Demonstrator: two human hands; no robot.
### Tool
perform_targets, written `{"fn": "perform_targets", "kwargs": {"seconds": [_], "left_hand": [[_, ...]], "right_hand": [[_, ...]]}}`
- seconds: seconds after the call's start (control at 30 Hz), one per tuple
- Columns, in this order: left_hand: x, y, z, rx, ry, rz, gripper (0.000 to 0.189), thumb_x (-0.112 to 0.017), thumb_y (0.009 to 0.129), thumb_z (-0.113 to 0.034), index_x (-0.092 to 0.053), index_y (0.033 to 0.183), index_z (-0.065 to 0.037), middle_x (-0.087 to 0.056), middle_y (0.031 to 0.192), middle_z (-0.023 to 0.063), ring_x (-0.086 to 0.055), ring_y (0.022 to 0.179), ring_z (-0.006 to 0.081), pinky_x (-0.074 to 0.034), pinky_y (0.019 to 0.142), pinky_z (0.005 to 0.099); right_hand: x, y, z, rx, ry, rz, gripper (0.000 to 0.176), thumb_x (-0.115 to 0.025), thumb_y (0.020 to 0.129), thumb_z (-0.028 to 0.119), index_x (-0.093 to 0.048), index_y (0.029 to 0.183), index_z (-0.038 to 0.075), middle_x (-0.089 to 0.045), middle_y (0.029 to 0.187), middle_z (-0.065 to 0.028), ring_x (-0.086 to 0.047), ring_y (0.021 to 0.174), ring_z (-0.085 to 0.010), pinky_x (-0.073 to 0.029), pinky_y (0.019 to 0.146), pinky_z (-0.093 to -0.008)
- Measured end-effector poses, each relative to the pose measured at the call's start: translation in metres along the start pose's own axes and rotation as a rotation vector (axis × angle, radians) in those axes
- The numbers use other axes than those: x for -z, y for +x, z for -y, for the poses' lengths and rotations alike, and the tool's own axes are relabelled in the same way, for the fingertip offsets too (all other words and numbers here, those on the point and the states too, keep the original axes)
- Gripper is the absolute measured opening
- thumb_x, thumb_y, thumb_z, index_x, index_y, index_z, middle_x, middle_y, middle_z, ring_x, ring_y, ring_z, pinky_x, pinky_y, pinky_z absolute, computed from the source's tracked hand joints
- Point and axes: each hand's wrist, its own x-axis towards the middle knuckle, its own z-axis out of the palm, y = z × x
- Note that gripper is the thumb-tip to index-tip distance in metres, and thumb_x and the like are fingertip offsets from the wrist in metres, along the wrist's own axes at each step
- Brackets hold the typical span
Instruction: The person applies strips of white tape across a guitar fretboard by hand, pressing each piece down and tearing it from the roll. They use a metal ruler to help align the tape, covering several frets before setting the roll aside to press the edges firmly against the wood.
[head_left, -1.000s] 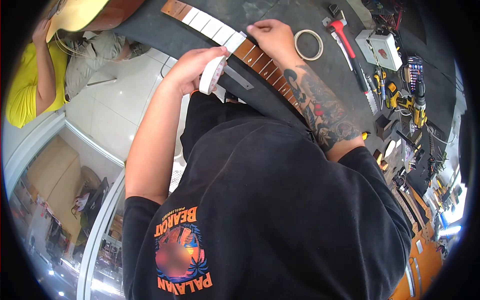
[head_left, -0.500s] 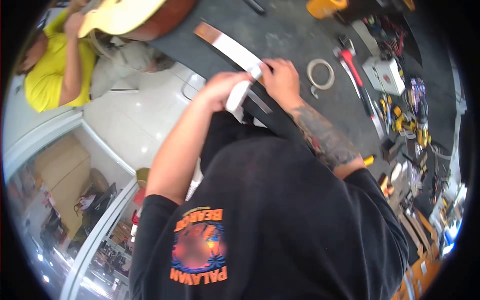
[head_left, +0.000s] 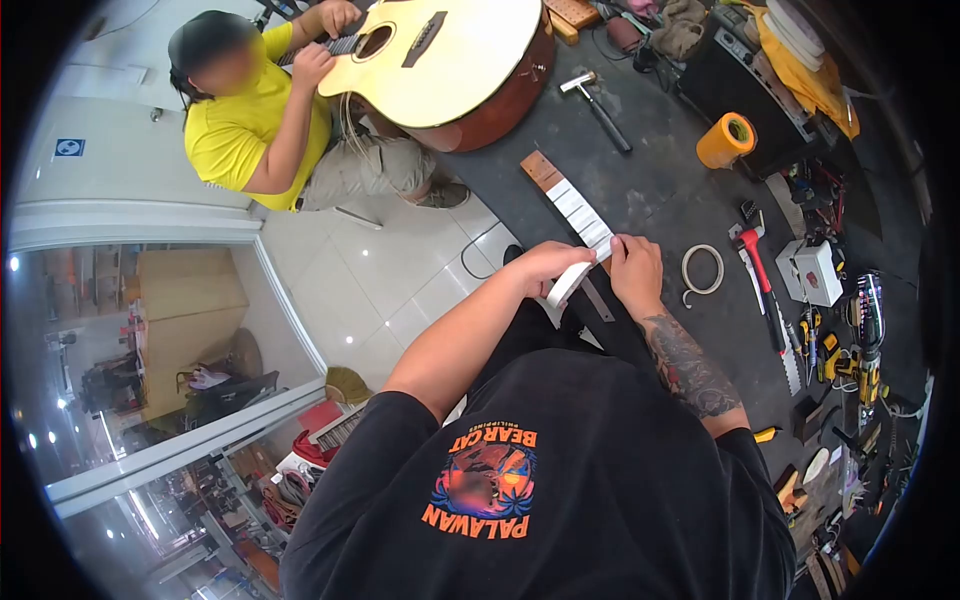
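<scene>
A long wooden fretboard (head_left: pixel 541 170) lies at a slant on the dark table, with white tape (head_left: pixel 577 212) across much of its length and bare wood at its far end. My left hand (head_left: pixel 548 266) is closed on a white tape roll (head_left: pixel 568 286) beside the near part of the fretboard. Fingers bent, my right hand (head_left: pixel 637 272) grips the fretboard's near part at the tape's edge, its fingertips close to my left hand. Just below the hands, a thin metal strip (head_left: pixel 598 301) lies along the table edge.
Across the table (head_left: pixel 655 185), a co-worker (head_left: pixel 240 140) holds an acoustic guitar (head_left: pixel 470 60). Around lie a hammer (head_left: pixel 603 112), an orange tape roll (head_left: pixel 727 140), a pale tape ring (head_left: pixel 703 270), a red-handled tool (head_left: pixel 757 262), a white box (head_left: pixel 811 273) and several yellow tools.
The view has shifted, so the hands and fretboard sit lower and further right, and more of the guitar and co-worker shows. Both hands keep their holds at the tape.
</scene>
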Motion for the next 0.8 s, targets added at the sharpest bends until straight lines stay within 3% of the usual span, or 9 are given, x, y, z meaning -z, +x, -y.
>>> {"fn": "perform_targets", "kwargs": {"seconds": [0.27,0.43,0.63,0.7,0.8], "left_hand": [[0.006,0.008,0.004,0.004,0.015,0.050,0.037,-0.066,0.092,-0.045,-0.068,0.113,-0.015,-0.064,0.089,0.0066,-0.067,0.074,0.0206,-0.058,0.055,0.0413],[0.012,0.010,0.003,0.012,0.019,0.102,0.038,-0.068,0.091,-0.043,-0.068,0.111,-0.012,-0.066,0.087,0.0074,-0.069,0.071,0.0225,-0.060,0.056,0.0432],[0.017,0.025,0.011,0.001,-0.058,0.121,0.035,-0.069,0.091,-0.042,-0.070,0.104,-0.010,-0.065,0.078,0.0049,-0.065,0.063,0.0202,-0.058,0.055,0.0425],[0.013,0.007,0.002,0.002,-0.013,0.140,0.035,-0.066,0.094,-0.042,-0.069,0.104,-0.009,-0.065,0.077,0.0046,-0.065,0.061,0.0180,-0.058,0.054,0.0386],[0.016,0.007,0.002,-0.010,0.047,0.160,0.049,-0.063,0.097,-0.046,-0.063,0.129,-0.010,-0.067,0.102,0.0039,-0.067,0.089,0.0159,-0.059,0.072,0.0365]], "right_hand": [[-0.003,0.007,-0.005,-0.062,0.030,-0.005,0.031,-0.062,0.096,0.033,-0.077,0.096,0.006,-0.071,0.097,-0.0135,-0.062,0.098,-0.0376,-0.050,0.086,-0.0474],[0.000,0.005,0.001,-0.036,-0.065,0.006,0.032,-0.059,0.097,0.032,-0.076,0.089,0.007,-0.071,0.095,-0.0142,-0.062,0.096,-0.0377,-0.050,0.085,-0.0471],[0.007,-0.022,0.011,0.178,-0.189,-0.160,0.035,-0.062,0.095,0.029,-0.068,0.119,0.004,-0.066,0.115,-0.0121,-0.058,0.107,-0.0346,-0.046,0.093,-0.0457],[0.017,-0.033,0.015,-0.011,-0.130,-0.182,0.033,-0.063,0.095,0.028,-0.069,0.117,0.005,-0.064,0.118,-0.0129,-0.055,0.112,-0.0348,-0.042,0.098,-0.0459],[0.039,-0.053,0.020,-0.091,-0.047,-0.172,0.029,-0.064,0.094,0.027,-0.070,0.114,0.006,-0.067,0.111,-0.0121,-0.061,0.106,-0.0334,-0.047,0.093,-0.0451]]}}
